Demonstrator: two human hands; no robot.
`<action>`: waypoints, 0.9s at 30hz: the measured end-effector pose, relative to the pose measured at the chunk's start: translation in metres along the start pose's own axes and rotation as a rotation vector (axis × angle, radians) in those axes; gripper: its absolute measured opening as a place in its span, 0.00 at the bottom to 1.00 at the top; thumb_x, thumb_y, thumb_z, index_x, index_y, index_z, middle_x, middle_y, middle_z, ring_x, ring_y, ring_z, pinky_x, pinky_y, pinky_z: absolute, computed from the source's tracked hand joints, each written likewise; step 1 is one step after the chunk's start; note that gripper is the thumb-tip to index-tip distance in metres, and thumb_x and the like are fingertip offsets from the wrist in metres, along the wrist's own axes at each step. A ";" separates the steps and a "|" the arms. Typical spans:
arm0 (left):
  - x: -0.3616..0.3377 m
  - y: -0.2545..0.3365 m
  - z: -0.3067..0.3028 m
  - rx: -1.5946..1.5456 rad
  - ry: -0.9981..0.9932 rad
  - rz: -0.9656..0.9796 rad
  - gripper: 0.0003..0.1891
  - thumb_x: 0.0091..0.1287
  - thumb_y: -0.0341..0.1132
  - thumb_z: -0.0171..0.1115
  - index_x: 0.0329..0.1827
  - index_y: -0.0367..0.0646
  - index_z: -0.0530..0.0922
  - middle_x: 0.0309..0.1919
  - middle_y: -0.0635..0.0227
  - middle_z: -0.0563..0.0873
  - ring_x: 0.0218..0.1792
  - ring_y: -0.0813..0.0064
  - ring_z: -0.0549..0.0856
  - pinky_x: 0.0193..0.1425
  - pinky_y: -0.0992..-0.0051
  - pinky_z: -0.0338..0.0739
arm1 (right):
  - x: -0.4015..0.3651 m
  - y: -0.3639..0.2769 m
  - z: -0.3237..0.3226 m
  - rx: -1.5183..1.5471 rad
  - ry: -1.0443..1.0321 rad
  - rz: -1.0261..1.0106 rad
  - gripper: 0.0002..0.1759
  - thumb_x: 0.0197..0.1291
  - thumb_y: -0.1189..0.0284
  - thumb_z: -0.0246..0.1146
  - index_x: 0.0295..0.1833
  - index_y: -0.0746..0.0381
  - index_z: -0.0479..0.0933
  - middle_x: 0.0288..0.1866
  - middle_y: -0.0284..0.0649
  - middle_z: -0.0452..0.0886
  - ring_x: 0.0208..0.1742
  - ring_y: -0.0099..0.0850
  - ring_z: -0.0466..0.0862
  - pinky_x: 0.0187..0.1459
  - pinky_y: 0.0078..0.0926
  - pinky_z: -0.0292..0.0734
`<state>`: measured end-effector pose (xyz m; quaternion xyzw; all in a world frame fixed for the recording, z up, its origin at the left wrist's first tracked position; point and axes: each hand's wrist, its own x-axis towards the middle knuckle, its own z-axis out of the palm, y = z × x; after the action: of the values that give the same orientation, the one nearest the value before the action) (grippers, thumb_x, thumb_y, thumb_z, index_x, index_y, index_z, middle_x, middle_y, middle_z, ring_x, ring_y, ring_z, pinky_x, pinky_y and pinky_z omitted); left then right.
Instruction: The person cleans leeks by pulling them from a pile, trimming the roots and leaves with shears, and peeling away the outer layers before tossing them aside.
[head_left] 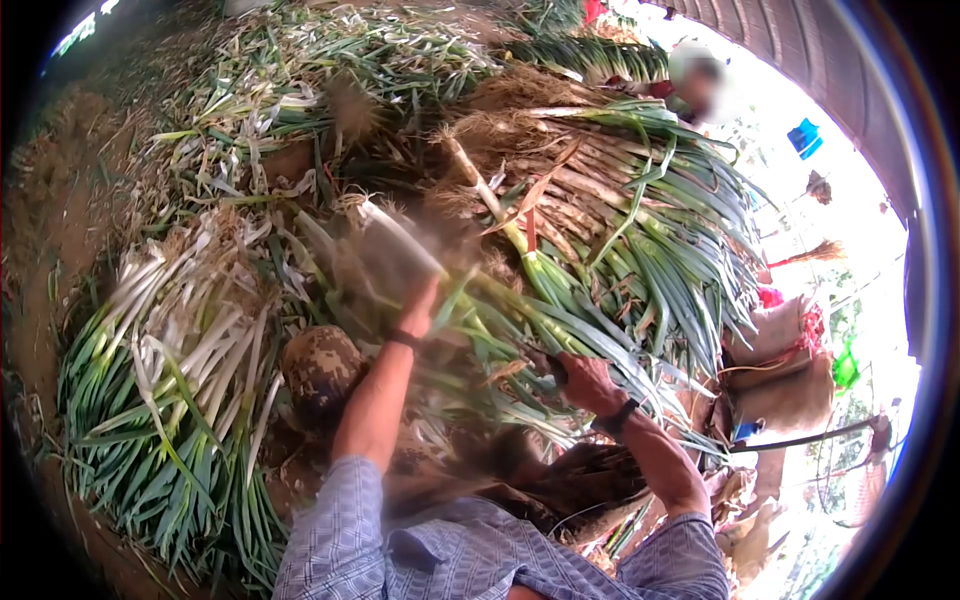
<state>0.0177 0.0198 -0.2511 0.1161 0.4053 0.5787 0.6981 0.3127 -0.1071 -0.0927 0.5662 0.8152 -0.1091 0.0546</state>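
My left hand (425, 300), smeared by motion, is closed around a leek; its white stalk (395, 232) points up and left, with roots at the tip. Lower right of it, my right hand (590, 384) grips a dark tool (545, 362) among green leaves; its far end is hard to make out. Just beyond my hands, a large pile of untrimmed leeks (610, 200) has brown roots toward the upper left and leaves toward the right. At the left lies a heap of pale-stalked leeks (200, 350).
Loose leaves and peelings (330, 60) cover the ground at the top. My knee in camouflage cloth (323, 368) is beside my left forearm. Another person (690, 90) is at the upper right. Sacks (785, 375) stand at the right, near a dark bar (810, 437).
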 end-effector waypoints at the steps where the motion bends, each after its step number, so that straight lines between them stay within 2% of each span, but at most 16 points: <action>1: 0.004 -0.002 -0.003 0.016 0.007 0.024 0.10 0.75 0.38 0.59 0.49 0.42 0.83 0.41 0.70 0.85 0.40 0.74 0.83 0.47 0.70 0.80 | 0.001 -0.001 0.003 0.023 0.012 -0.009 0.14 0.63 0.67 0.61 0.55 0.52 0.80 0.37 0.48 0.86 0.39 0.53 0.84 0.39 0.53 0.76; 3: 0.011 -0.005 -0.009 -0.070 -0.033 -0.027 0.10 0.75 0.39 0.60 0.49 0.43 0.83 0.42 0.70 0.85 0.40 0.74 0.83 0.47 0.69 0.81 | 0.002 -0.003 0.007 0.066 0.037 -0.026 0.14 0.63 0.66 0.61 0.55 0.52 0.80 0.37 0.48 0.86 0.39 0.52 0.84 0.38 0.53 0.75; 7: 0.006 -0.001 -0.007 -0.093 -0.090 -0.076 0.11 0.75 0.42 0.59 0.48 0.44 0.82 0.43 0.70 0.86 0.42 0.72 0.84 0.47 0.67 0.81 | 0.011 -0.020 -0.005 0.113 0.030 0.031 0.11 0.63 0.67 0.61 0.47 0.59 0.82 0.35 0.51 0.84 0.38 0.55 0.83 0.40 0.54 0.75; 10: 0.019 -0.012 -0.018 -0.137 -0.208 -0.011 0.14 0.76 0.47 0.57 0.50 0.46 0.82 0.43 0.70 0.86 0.43 0.71 0.85 0.45 0.63 0.81 | 0.026 -0.030 -0.012 0.120 -0.008 0.074 0.11 0.63 0.67 0.61 0.46 0.59 0.82 0.34 0.52 0.84 0.38 0.56 0.83 0.39 0.53 0.76; 13: 0.017 -0.012 -0.023 -0.044 -0.080 -0.120 0.18 0.76 0.51 0.55 0.55 0.48 0.79 0.46 0.67 0.86 0.47 0.67 0.85 0.45 0.58 0.82 | 0.046 -0.035 -0.011 0.189 0.064 0.058 0.11 0.62 0.68 0.62 0.46 0.60 0.83 0.34 0.53 0.84 0.38 0.56 0.83 0.39 0.52 0.76; 16: 0.003 -0.007 -0.017 -0.058 -0.166 -0.178 0.22 0.75 0.55 0.55 0.60 0.48 0.76 0.52 0.63 0.84 0.51 0.63 0.84 0.46 0.55 0.83 | 0.065 -0.036 -0.014 0.091 -0.016 0.027 0.12 0.60 0.68 0.63 0.48 0.59 0.83 0.36 0.54 0.84 0.39 0.55 0.84 0.40 0.52 0.76; 19: -0.004 -0.003 -0.012 -0.021 -0.240 -0.183 0.28 0.75 0.59 0.53 0.65 0.47 0.72 0.58 0.61 0.81 0.57 0.60 0.81 0.53 0.48 0.82 | 0.074 -0.045 -0.023 0.132 -0.016 0.031 0.13 0.59 0.67 0.64 0.48 0.59 0.82 0.37 0.53 0.85 0.41 0.55 0.84 0.41 0.52 0.76; 22: -0.004 -0.009 -0.010 -0.060 -0.240 -0.069 0.31 0.74 0.63 0.51 0.68 0.48 0.69 0.60 0.60 0.79 0.61 0.60 0.79 0.61 0.43 0.78 | 0.072 -0.048 -0.033 0.180 -0.023 0.052 0.12 0.59 0.66 0.64 0.45 0.60 0.82 0.35 0.53 0.84 0.39 0.54 0.83 0.40 0.51 0.76; 25: -0.007 -0.013 -0.007 -0.021 -0.224 -0.049 0.33 0.73 0.65 0.51 0.69 0.48 0.67 0.62 0.59 0.77 0.65 0.59 0.76 0.66 0.39 0.73 | 0.063 -0.030 -0.036 0.211 -0.039 0.057 0.11 0.59 0.65 0.64 0.43 0.60 0.81 0.33 0.52 0.84 0.37 0.53 0.83 0.38 0.49 0.76; 27: -0.013 -0.017 -0.006 -0.035 -0.285 -0.050 0.31 0.76 0.63 0.48 0.71 0.51 0.67 0.63 0.64 0.76 0.65 0.62 0.75 0.61 0.47 0.78 | 0.050 -0.020 -0.034 0.202 -0.054 -0.007 0.11 0.57 0.66 0.66 0.42 0.61 0.81 0.31 0.51 0.83 0.34 0.51 0.83 0.37 0.47 0.75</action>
<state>0.0255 0.0009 -0.2597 0.1749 0.2948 0.5455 0.7648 0.2780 -0.0599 -0.0678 0.5629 0.8002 -0.2060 0.0187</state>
